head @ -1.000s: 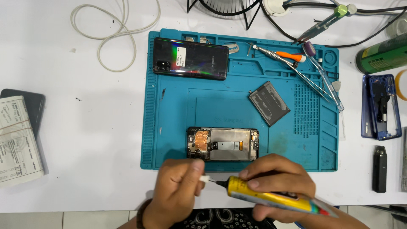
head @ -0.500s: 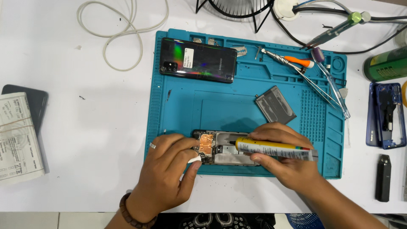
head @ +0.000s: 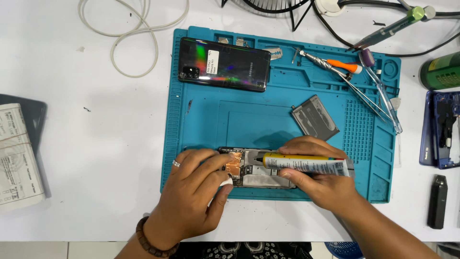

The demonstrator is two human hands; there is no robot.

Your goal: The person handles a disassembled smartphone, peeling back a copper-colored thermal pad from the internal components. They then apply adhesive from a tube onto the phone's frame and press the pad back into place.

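An opened phone body [head: 256, 180] lies near the front edge of a blue work mat [head: 206, 124], its copper shield and board exposed. My right hand [head: 318, 184] grips a yellow and white glue tube [head: 306, 164], laid across the phone with the black nozzle pointing left onto its inside. My left hand [head: 196, 192] rests on the phone's left end and pinches a small white cap [head: 226, 182] between thumb and fingers. A glossy black back cover [head: 224, 64] lies at the mat's far left, and a grey battery [head: 315, 117] sits just beyond my right hand.
Screwdrivers and tweezers [head: 357, 72] lie at the mat's far right. A white cable [head: 134, 29] coils at top left. A paper-wrapped bundle [head: 17, 158] is at the left edge. A blue phone frame [head: 443, 129], a black stick-shaped device [head: 437, 201] and a green can [head: 438, 72] sit on the right.
Both hands moved from the table's front edge up onto the opened phone. The tube was uncapped, then lowered so its nozzle sits over the phone's inside; my left hand settled on the phone's left end.
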